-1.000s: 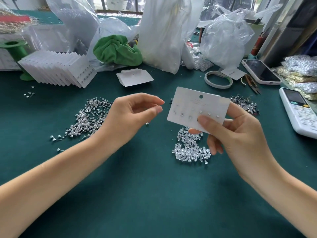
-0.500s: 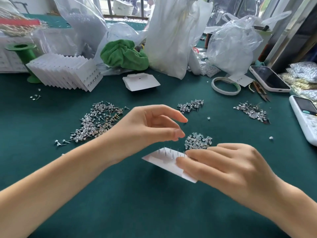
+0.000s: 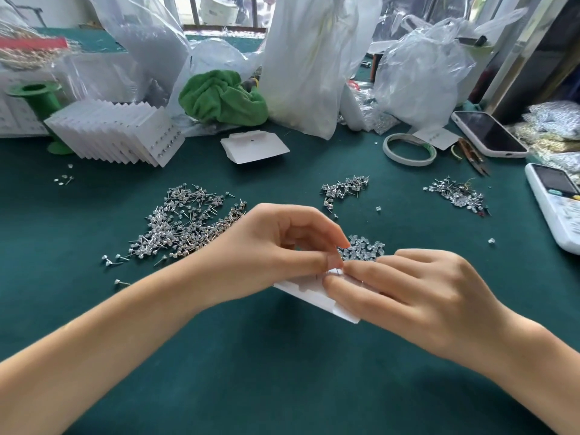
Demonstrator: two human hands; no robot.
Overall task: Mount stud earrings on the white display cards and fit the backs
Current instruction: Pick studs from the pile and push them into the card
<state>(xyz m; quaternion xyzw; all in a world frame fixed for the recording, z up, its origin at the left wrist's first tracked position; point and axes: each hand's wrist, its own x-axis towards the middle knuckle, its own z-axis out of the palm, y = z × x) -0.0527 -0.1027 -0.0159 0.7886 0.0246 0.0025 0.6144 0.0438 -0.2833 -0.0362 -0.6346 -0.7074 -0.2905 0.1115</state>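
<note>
From my head camera, my right hand [image 3: 417, 296] pins the white display card [image 3: 317, 295] flat on the green felt [image 3: 282, 372], fingers curled over its far edge, posts pointing up. My left hand [image 3: 270, 255] meets it over the card, thumb and forefinger pinched together at 1 post; whether a clear back sits between them I cannot tell.

I judge the card light and bendy, best held by its edge close to the post being worked, so it won't buckle. The backs are tiny, slick and easily dropped; the pile of clear backs [image 3: 361, 248] lies just beyond my fingertips.

The heap of stud earrings [image 3: 185, 227] sits past my left wrist. The felt should stop strays rolling. Bags, a phone [image 3: 489, 133] and a tape roll [image 3: 409, 149] crowd the far side, well apart from my hands.
</note>
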